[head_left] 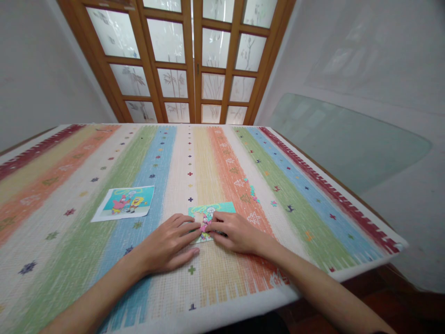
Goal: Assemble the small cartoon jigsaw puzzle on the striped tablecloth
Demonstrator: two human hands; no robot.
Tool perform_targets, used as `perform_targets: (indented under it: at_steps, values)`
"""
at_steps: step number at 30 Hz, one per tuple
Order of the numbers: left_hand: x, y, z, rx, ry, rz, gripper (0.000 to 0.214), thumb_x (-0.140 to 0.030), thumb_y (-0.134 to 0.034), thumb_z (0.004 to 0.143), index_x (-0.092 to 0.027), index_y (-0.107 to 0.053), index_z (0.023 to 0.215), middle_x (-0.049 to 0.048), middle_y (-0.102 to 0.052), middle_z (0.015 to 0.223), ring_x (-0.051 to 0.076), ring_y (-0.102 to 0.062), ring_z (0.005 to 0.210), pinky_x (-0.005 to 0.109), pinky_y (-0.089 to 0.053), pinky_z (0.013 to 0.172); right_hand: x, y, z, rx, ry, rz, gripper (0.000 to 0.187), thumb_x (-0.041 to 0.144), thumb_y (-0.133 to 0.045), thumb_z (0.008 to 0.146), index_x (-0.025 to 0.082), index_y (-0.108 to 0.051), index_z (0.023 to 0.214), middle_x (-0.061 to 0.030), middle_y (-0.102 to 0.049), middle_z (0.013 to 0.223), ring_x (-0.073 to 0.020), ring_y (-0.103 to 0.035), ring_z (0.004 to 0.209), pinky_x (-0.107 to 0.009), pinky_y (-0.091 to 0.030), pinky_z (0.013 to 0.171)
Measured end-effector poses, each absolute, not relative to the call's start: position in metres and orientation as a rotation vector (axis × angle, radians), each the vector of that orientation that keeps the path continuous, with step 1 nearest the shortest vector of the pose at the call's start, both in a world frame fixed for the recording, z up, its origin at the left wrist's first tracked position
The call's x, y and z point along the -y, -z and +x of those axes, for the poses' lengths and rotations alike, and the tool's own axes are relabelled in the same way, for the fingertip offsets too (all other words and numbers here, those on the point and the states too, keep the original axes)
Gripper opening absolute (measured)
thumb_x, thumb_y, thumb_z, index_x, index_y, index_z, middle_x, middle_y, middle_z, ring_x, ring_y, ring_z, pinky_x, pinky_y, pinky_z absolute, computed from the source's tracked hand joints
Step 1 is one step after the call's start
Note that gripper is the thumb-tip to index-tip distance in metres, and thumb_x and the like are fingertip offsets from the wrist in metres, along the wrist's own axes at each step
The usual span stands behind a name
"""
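Observation:
A small jigsaw puzzle with a cartoon picture lies on the striped tablecloth in front of me, partly covered by my hands. My left hand rests at its left side, fingers stretched out and fingertips on the puzzle's edge. From the right, my right hand reaches over the puzzle, its fingers bent and pinched at a pink puzzle piece near the middle. The fingers hide much of that piece and the lower right of the picture. Left of my hands lies a printed reference picture with similar cartoon figures.
Several loose puzzle pieces lie right of the puzzle, and one more loose piece sits further right. The tablecloth covers the table to its edges. Beyond stand wooden glass-paned doors, with white walls on both sides.

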State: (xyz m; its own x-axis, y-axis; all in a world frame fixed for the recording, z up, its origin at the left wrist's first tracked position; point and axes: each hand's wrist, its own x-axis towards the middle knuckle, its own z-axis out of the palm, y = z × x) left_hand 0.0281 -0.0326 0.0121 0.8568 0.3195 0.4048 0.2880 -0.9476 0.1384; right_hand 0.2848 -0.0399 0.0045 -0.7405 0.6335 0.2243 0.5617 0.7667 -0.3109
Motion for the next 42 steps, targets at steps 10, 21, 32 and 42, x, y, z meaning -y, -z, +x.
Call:
perform_targets:
  at_steps: [10, 21, 32, 42]
  values:
    - [0.0312, -0.0108, 0.0283, -0.478, -0.673, 2.948, 0.034, -0.027, -0.053, 0.100, -0.013, -0.060, 0.129, 0.0134, -0.069, 0.118, 0.031, -0.061, 0.109, 0.051, -0.052, 0.091, 0.0404, -0.0047, 0.2851, 2.636, -0.352, -0.938, 0.020, 0.020, -0.052, 0.100, 0.017, -0.070, 0.109, -0.0075, -0.066, 0.096, -0.0165, -0.057, 0.080, -0.028, -0.041, 0.070]
    - [0.0323, -0.0114, 0.0287, -0.497, -0.674, 2.935, 0.033, -0.027, -0.053, 0.100, -0.015, -0.060, 0.130, 0.0124, -0.070, 0.119, 0.030, -0.061, 0.109, 0.050, -0.052, 0.092, 0.0411, -0.0079, 0.2837, 2.651, -0.382, -0.965, 0.020, 0.019, -0.053, 0.099, 0.016, -0.070, 0.109, -0.0082, -0.066, 0.098, -0.0171, -0.058, 0.082, -0.029, -0.043, 0.071]
    - [0.0333, -0.0131, 0.0296, -0.493, -0.686, 2.936, 0.034, -0.027, -0.055, 0.098, -0.017, -0.060, 0.131, 0.0121, -0.070, 0.117, 0.030, -0.062, 0.108, 0.050, -0.053, 0.091, 0.0406, -0.0058, 0.2834, 2.669, -0.346, -0.936, 0.021, 0.017, -0.055, 0.096, 0.018, -0.072, 0.109, -0.0075, -0.066, 0.095, -0.0171, -0.057, 0.081, -0.028, -0.041, 0.069]
    - [0.0341, -0.0116, 0.0302, -0.501, -0.676, 2.922, 0.034, -0.028, -0.056, 0.099, -0.016, -0.061, 0.130, 0.0135, -0.069, 0.120, 0.030, -0.061, 0.110, 0.050, -0.053, 0.092, 0.0402, -0.0021, 0.2828, 2.652, -0.306, -0.907, 0.023, 0.019, -0.052, 0.098, 0.017, -0.072, 0.110, -0.0077, -0.067, 0.093, -0.0172, -0.058, 0.079, -0.029, -0.042, 0.068]
